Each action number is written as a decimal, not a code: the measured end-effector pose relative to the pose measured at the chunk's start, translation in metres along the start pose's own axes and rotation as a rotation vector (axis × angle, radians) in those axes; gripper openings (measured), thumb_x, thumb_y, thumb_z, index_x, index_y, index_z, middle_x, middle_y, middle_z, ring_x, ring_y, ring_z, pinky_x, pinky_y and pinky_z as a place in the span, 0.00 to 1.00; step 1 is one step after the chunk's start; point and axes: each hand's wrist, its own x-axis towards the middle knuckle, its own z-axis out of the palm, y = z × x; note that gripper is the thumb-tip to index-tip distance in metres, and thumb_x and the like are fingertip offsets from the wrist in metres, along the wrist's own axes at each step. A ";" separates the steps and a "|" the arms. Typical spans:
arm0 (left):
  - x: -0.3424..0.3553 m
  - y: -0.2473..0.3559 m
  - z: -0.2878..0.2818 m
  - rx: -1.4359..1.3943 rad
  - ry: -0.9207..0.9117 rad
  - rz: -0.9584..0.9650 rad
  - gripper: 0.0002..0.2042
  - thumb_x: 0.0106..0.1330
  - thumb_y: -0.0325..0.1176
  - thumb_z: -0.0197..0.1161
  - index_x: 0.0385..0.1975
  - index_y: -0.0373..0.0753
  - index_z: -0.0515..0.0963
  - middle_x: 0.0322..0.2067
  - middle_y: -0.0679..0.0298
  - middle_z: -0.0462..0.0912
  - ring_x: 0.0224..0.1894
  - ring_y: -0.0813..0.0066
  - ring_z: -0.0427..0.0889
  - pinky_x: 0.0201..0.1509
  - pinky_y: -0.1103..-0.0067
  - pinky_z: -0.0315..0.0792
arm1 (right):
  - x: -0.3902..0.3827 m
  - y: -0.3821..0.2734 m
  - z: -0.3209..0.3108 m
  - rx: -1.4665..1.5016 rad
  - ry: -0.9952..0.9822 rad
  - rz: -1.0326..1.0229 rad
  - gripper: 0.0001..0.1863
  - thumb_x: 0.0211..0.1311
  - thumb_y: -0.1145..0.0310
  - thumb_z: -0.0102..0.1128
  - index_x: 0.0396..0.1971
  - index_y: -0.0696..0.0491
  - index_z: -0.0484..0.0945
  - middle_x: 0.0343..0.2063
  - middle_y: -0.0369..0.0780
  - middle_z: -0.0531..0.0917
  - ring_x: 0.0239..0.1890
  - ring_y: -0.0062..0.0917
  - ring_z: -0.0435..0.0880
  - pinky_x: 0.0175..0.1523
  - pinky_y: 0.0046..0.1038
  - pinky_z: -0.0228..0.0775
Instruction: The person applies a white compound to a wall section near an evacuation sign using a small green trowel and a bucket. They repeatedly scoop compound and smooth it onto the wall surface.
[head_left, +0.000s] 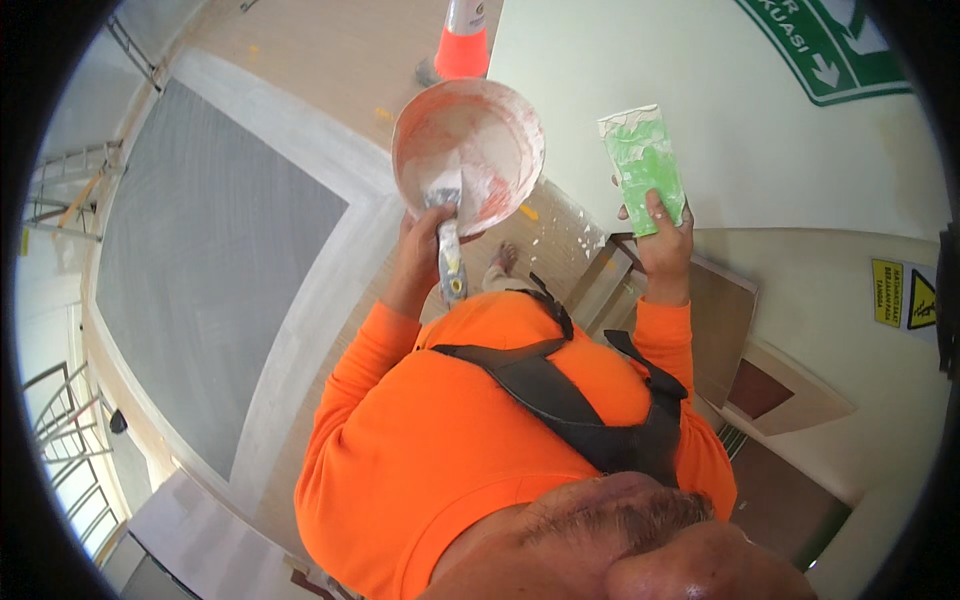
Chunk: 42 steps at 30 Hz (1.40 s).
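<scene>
A round, putty-smeared bucket [518, 135] with reddish stains inside is held in front of me, tilted so its inside shows. My left hand [425, 240] is closed at its near rim, with the thumb over the grey handle of a putty knife [452, 265]. The knife's blade lies inside the bucket, coated in white; the fingers beneath the bucket are mostly hidden. On the right, my right hand [668, 238] grips a flat green spreader [650, 170] by its lower end. White putty covers the spreader's top edge, which is close to the pale wall [570, 100].
An orange and white traffic cone [463, 50] stands beyond the bucket. White flakes [565, 245] lie on the floor near a bare foot [507, 257]. A large grey floor area [220, 250] spreads left, with metal scaffolding [70, 200] past it. A brown panel [720, 320] is at right.
</scene>
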 end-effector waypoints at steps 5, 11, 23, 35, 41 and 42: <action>-0.018 0.041 0.031 0.034 0.036 -0.063 0.25 0.68 0.31 0.56 0.61 0.24 0.63 0.53 0.47 0.77 0.51 0.52 0.83 0.54 0.57 0.84 | -0.031 -0.013 0.064 -0.727 -0.133 -0.280 0.25 0.67 0.78 0.52 0.65 0.55 0.71 0.63 0.47 0.76 0.65 0.40 0.75 0.67 0.37 0.69; 0.009 0.062 0.012 -0.058 0.041 -0.114 0.22 0.66 0.28 0.55 0.59 0.25 0.65 0.50 0.46 0.77 0.49 0.51 0.84 0.50 0.56 0.85 | -0.006 0.046 0.113 -1.130 -0.449 -0.664 0.39 0.49 0.81 0.55 0.66 0.45 0.73 0.68 0.44 0.72 0.71 0.43 0.66 0.67 0.38 0.66; -0.063 -0.020 0.072 -0.066 0.010 -0.179 0.22 0.67 0.29 0.54 0.56 0.19 0.65 0.51 0.45 0.77 0.47 0.50 0.84 0.54 0.57 0.83 | -0.072 0.057 0.016 -1.293 -0.342 -0.826 0.39 0.52 0.82 0.52 0.67 0.40 0.72 0.70 0.41 0.69 0.73 0.38 0.65 0.71 0.45 0.59; -0.071 0.075 0.107 -0.014 0.062 -0.101 0.24 0.65 0.29 0.55 0.58 0.22 0.63 0.53 0.48 0.74 0.53 0.52 0.81 0.59 0.56 0.81 | -0.064 -0.017 -0.004 -1.207 -0.285 -0.542 0.43 0.42 0.82 0.52 0.67 0.49 0.71 0.70 0.45 0.68 0.74 0.44 0.61 0.72 0.44 0.59; -0.112 0.015 0.200 -0.001 0.100 -0.133 0.25 0.65 0.30 0.56 0.58 0.19 0.64 0.52 0.46 0.75 0.51 0.51 0.82 0.56 0.56 0.83 | -0.076 -0.081 -0.048 -1.005 -0.288 -0.671 0.43 0.42 0.83 0.52 0.68 0.52 0.70 0.70 0.47 0.67 0.74 0.47 0.60 0.72 0.43 0.60; -0.111 0.001 0.218 0.017 0.082 -0.116 0.25 0.65 0.30 0.56 0.59 0.19 0.64 0.52 0.45 0.75 0.51 0.50 0.82 0.56 0.56 0.83 | -0.073 -0.085 -0.067 -1.024 -0.324 -0.666 0.43 0.41 0.83 0.52 0.68 0.52 0.70 0.70 0.48 0.67 0.74 0.47 0.60 0.72 0.43 0.60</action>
